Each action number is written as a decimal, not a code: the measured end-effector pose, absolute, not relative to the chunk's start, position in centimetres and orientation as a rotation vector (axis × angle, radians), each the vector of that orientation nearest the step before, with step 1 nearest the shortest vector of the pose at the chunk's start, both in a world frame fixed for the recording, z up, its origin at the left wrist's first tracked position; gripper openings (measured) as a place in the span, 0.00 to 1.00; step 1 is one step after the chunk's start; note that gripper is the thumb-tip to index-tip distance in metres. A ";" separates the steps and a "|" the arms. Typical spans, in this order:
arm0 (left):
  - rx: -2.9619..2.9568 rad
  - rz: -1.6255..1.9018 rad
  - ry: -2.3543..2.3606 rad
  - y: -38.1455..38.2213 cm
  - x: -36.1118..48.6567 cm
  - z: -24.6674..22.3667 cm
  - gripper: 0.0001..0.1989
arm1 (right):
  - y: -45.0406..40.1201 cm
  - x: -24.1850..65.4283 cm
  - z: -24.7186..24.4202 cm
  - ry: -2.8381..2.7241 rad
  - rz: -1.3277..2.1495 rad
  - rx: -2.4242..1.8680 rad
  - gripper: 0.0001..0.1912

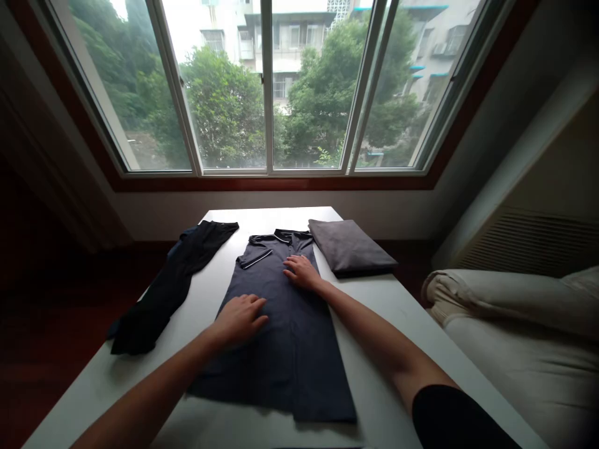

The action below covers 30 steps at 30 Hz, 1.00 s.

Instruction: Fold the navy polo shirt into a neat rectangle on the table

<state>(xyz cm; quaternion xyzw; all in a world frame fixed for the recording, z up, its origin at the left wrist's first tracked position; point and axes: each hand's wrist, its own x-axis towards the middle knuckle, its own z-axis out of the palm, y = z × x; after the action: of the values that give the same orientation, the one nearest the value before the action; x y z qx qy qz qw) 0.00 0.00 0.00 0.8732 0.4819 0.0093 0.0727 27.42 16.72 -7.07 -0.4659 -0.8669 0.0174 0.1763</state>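
Note:
A dark grey-blue polo shirt (pixel 276 337) lies on the white table (pixel 374 324), its black collar toward the window. Its right side is folded over in a long strip, while the left short sleeve with a white stripe sticks out. My left hand (pixel 241 318) rests on or just over the left middle of the shirt, fingers stretched out and holding nothing. Farther up, my right hand (pixel 302 272) lies with fingers spread on the folded part below the collar. Whether the left palm presses on the cloth I cannot tell.
Black trousers (pixel 173 293) lie along the table's left edge, with a dark blue garment partly under them. A folded grey cloth (pixel 350 245) sits at the far right corner. Beside the table on the right stands a light-coloured sofa (pixel 524 337). A wide window (pixel 269 93) is ahead.

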 end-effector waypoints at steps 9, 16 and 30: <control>2.344 -0.124 2.097 -3.8 -7.6 -1.7 0.16 | 20.9 16.4 -4.2 -2.426 0.161 -1.229 0.18; 2.207 -0.039 1.967 -5.5 -7.9 -1.2 0.05 | 25.7 6.4 -3.6 -2.273 0.273 -1.672 0.27; 2.175 0.288 1.476 -7.8 -5.0 0.4 0.14 | 31.0 6.9 -3.6 -2.200 0.458 -1.747 0.15</control>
<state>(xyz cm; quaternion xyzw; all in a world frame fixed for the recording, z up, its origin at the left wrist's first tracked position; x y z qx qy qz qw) -4.98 -7.82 0.44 0.7971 0.5411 0.1055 0.2462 6.95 31.02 -3.62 -0.6070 -0.7646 0.1591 0.1471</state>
